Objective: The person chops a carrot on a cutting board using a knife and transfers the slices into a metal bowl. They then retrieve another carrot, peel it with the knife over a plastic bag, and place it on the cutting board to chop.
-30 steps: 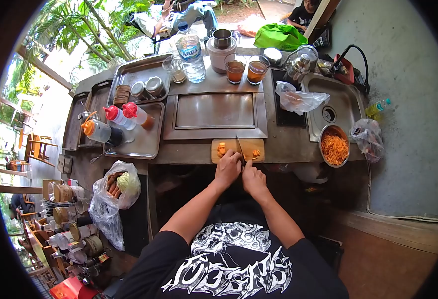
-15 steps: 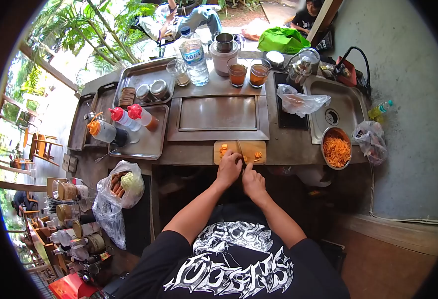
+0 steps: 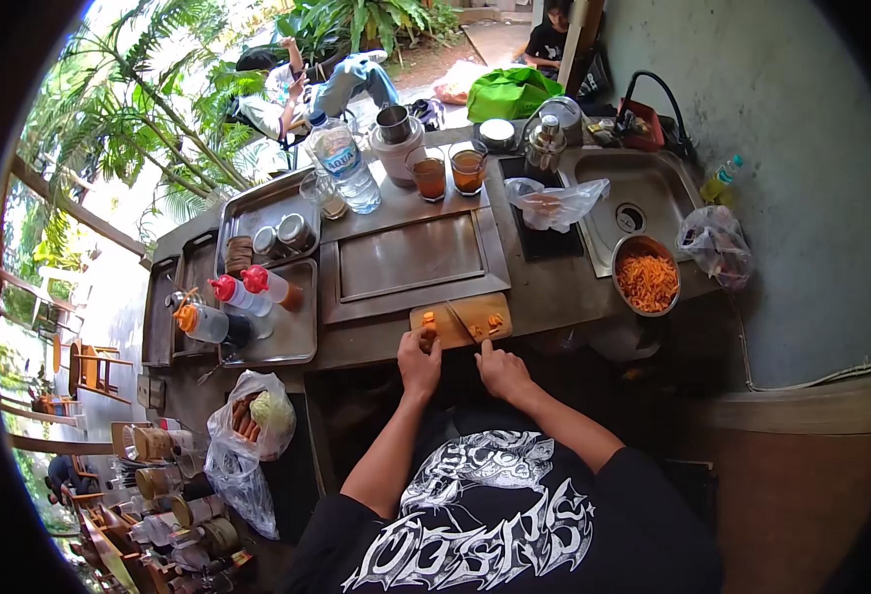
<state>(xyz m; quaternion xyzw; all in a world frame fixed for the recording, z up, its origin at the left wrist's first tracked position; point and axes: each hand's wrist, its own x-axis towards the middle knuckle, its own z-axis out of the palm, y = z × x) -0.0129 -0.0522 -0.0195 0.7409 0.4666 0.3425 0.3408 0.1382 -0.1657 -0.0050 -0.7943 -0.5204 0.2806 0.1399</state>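
A small wooden cutting board (image 3: 496, 305) lies at the counter's front edge. My right hand (image 3: 504, 373) is closed around the handle of a knife (image 3: 461, 322), its blade slanting up and left over the middle of the board. At the board's left side, my left hand (image 3: 419, 364) has its fingers curled together on orange carrot pieces (image 3: 428, 321), partly hidden by the fingertips. More cut carrot pieces (image 3: 495, 323) rest to the right of the blade.
A bowl of shredded carrot (image 3: 647, 284) stands right, by the sink (image 3: 665, 176). Behind the board is a metal panel (image 3: 410, 259). Squeeze bottles (image 3: 205, 323) occupy a tray at left. A water bottle (image 3: 344, 168) and tea glasses (image 3: 468, 170) stand behind. A plastic bag of vegetables (image 3: 262, 421) sits lower left.
My hands have moved apart: the left is now at the board's left side, away from the knife. The blade shows more clearly between the carrot pieces. The camera view has tilted.
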